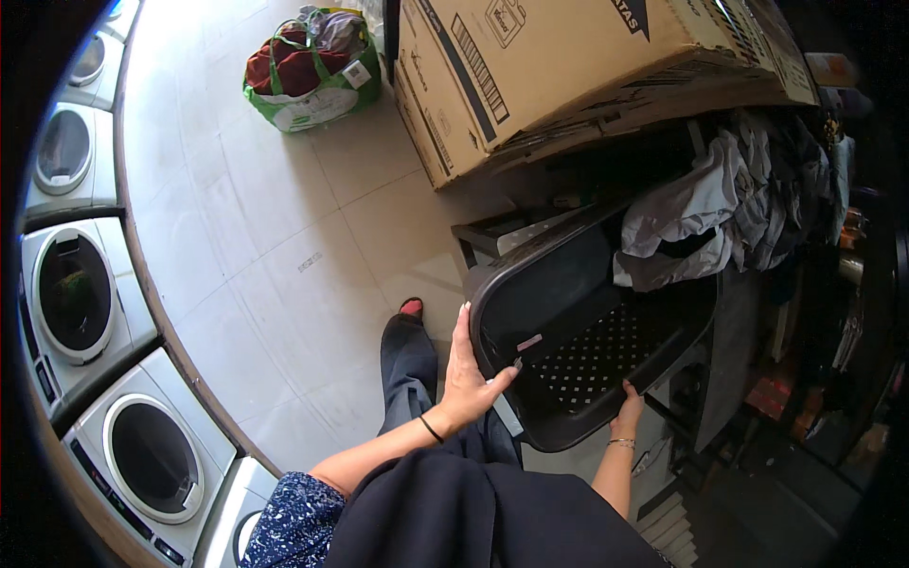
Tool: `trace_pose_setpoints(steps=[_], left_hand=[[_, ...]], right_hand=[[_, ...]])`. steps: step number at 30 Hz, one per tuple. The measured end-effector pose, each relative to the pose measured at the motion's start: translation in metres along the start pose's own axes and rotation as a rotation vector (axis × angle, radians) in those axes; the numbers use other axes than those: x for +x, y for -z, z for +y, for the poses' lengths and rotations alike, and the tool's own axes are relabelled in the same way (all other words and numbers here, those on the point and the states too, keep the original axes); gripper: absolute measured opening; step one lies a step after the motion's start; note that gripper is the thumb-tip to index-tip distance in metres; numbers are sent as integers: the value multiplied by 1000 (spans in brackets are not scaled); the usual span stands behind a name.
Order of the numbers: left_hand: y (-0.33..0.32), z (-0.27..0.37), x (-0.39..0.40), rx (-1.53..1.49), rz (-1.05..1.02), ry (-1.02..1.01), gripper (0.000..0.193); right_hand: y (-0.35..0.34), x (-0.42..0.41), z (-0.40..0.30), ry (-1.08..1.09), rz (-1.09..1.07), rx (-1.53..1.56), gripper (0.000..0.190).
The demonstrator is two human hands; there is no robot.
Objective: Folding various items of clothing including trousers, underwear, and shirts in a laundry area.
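A black plastic laundry basket (568, 305) with a perforated bottom is tilted in front of me. My left hand (472, 366) grips its near left corner, thumb inside the rim and fingers along the outside. On the near right side, my right hand (628, 408) holds the rim, its fingers mostly hidden beneath. A crumpled grey plastic bag or sheet (685, 206) overlaps the far right end of the basket. Inside, a small pink tag (529, 343) sits near the left wall; the rest of the visible bottom is bare.
Large cardboard boxes (568, 64) are stacked beyond the basket. Front-loading washing machines or dryers (153, 458) line the left side. A green shopping bag (323, 106) stuffed with cloth stands on the tiled floor (284, 263). Cluttered dark shelving (802, 383) lies to the right.
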State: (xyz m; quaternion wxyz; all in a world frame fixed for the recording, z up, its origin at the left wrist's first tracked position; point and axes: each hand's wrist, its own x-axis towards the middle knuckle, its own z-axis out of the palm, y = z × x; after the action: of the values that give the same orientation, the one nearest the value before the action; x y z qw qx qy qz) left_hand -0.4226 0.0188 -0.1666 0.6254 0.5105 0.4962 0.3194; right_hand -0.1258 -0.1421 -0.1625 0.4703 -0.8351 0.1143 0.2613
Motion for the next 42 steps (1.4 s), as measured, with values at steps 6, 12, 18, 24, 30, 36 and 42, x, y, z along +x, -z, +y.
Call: trace_pose_setpoints(steps=[6,12,18,24,30,36,42], left_hand=[[-4,0,0,24,35,-13,96],[-3,4,2,49,19,6,98],[5,-8,1,-420,-2,-15,70],[50,-68,62,219,226,-159,60],[82,-169,167,648,-22,-197,63],[67,-288,266,937,-336,-291,46],[3,-412,345,871,-457,-464,35]], right_hand=[[-6,0,-3,-30,26,55,25],[2,7,3,-10,-13,55,27],[11,23,15,51,43,80,28],[19,0,11,178,-187,160,54],[2,-66,42,216,-119,17,75],[-7,-71,65,507,27,-27,77],[13,-53,72,734,20,-390,74]])
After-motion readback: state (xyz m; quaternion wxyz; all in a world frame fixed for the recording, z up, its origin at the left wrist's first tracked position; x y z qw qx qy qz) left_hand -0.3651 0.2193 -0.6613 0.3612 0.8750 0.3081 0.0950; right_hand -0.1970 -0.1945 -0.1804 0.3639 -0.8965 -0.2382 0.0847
